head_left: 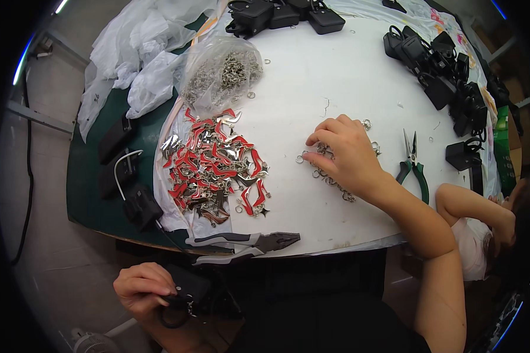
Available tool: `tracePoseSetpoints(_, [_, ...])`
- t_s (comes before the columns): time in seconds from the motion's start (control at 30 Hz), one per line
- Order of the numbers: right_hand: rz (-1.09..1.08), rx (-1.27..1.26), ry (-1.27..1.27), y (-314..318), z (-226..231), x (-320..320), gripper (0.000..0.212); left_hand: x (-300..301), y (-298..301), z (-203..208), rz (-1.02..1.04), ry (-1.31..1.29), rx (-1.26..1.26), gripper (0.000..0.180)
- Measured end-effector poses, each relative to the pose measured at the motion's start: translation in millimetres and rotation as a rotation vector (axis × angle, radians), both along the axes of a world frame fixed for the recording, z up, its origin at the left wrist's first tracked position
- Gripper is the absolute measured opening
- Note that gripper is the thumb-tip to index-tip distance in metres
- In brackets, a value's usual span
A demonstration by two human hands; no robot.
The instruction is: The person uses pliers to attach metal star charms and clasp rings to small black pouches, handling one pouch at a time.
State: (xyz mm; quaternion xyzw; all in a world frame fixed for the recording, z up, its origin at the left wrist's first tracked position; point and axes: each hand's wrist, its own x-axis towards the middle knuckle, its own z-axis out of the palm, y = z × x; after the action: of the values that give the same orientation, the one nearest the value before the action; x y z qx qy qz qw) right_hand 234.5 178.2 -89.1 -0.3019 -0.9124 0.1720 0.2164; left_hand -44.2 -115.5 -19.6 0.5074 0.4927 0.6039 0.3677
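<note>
Low at the left, my left hand (142, 288) is closed on a small black handbag (189, 281), with a short metal chain hanging from it. My right hand (348, 154) is over a scatter of metal rings (335, 187) on the white table. Its thumb and forefinger are apart, beside a single ring (300, 159); the palm hides part of the scatter. Between the hands lies a heap of red and silver high-heel-shaped charms (212, 159). Grey-handled pliers (247, 244) lie at the table's front edge, and green-handled needle-nose pliers (413, 165) lie right of my right hand.
A clear plastic bag (224, 73) of metal hardware stands behind the charms. Small black handbags (439, 70) are piled at the right and far edges. White plastic sheeting (141, 44) covers the far left. Another person's arm (477, 209) shows at the right.
</note>
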Motion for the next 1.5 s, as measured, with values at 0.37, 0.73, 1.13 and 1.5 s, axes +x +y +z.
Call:
tracePoseSetpoints(0.37, [-0.028, -0.529, 0.289, -10, 30, 12, 0.007, -48, -59, 27, -0.142, 0.627, -0.649, 0.050])
tracePoseSetpoints(0.73, [-0.138, -0.554, 0.568, 8, 36, 47, 0.011, 62, 373, -26, -0.180, 0.524, -0.355, 0.039])
tracePoseSetpoints(1.13, [-0.273, -0.565, 1.166, 22, 35, 69, 0.012, 119, 531, -61, 0.288, 0.358, -0.512, 0.085])
tracePoseSetpoints(1.5, [-0.156, -0.580, 1.249, 17, 38, 69, 0.013, 60, 302, 5, -0.239, 0.834, -0.589, 0.070])
